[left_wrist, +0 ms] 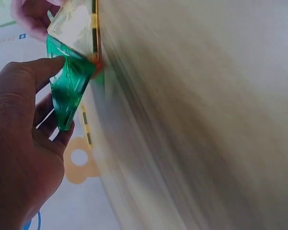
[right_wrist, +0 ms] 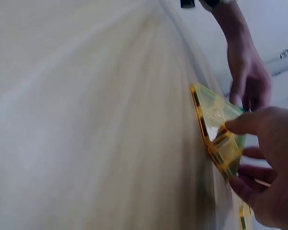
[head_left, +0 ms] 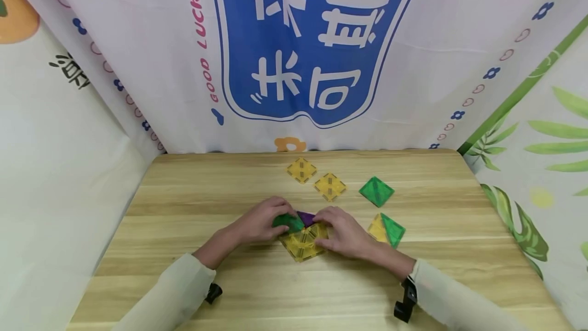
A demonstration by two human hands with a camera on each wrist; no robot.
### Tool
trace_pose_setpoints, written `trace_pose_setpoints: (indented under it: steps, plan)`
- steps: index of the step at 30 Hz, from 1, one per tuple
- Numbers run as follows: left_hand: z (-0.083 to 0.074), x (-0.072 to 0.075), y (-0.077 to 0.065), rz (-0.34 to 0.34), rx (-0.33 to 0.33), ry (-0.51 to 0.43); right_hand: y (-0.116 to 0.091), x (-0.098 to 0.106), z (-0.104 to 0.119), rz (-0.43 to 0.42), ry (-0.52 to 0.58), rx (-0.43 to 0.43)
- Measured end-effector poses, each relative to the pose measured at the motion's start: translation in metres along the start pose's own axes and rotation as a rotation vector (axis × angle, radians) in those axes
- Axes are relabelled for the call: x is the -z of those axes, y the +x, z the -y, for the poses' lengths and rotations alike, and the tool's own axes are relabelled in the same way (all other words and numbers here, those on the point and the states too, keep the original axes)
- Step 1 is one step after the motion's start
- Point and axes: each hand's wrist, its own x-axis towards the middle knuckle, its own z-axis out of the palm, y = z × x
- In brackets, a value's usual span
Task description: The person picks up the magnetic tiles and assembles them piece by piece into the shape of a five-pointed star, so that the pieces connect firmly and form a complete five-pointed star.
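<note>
Near the middle of the table, yellow translucent magnetic tiles [head_left: 300,249] are joined to a green triangular magnetic tile [head_left: 289,222] and a purple tile [head_left: 305,217]. My left hand [head_left: 263,222] pinches the green tile; in the left wrist view its thumb lies on the face of the green triangle [left_wrist: 71,88], with fingers behind. From the other side my right hand [head_left: 347,233] holds the yellow tiles by their right edge. The right wrist view shows thumb and fingers on either side of a yellow tile [right_wrist: 226,149]. Fingers partly hide the far side of the group.
Beyond the hands lie two yellow diamond-set tiles [head_left: 301,170] and a green one [head_left: 376,191]. Right of my right hand, a yellow triangle [head_left: 377,229] sits against a green triangle [head_left: 393,230]. A printed curtain [head_left: 184,126] hangs at the table's back edge.
</note>
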Motion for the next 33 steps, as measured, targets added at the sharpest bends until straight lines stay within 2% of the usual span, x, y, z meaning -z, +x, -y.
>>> trace_pose_setpoints:
  steps: [5,9,15,19,21,27,29,33]
  plan:
    - [-0.001,0.001,-0.014,-0.026,-0.009,-0.006,0.010,0.008,-0.013,0.136,0.043,0.053]
    - [-0.002,0.001,-0.020,-0.033,-0.015,-0.041,0.018,0.014,-0.020,0.224,0.065,0.072]
    - [0.000,0.001,-0.024,-0.020,0.017,-0.098,0.025,0.017,-0.024,0.267,0.091,0.096]
    - [0.006,0.006,-0.023,-0.019,0.055,-0.191,0.034,0.020,-0.024,0.209,0.090,0.102]
    - [0.012,0.009,-0.020,-0.049,0.086,-0.238,0.042,0.024,-0.026,0.149,0.084,0.083]
    - [0.034,0.017,0.001,-0.183,0.218,-0.307,0.071,0.032,-0.039,-0.037,0.099,-0.048]
    - [0.042,0.018,0.009,-0.197,0.267,-0.323,0.081,0.032,-0.044,-0.076,0.093,-0.097]
    - [0.051,0.021,0.024,-0.191,0.358,-0.358,0.099,0.031,-0.054,-0.099,0.063,-0.184]
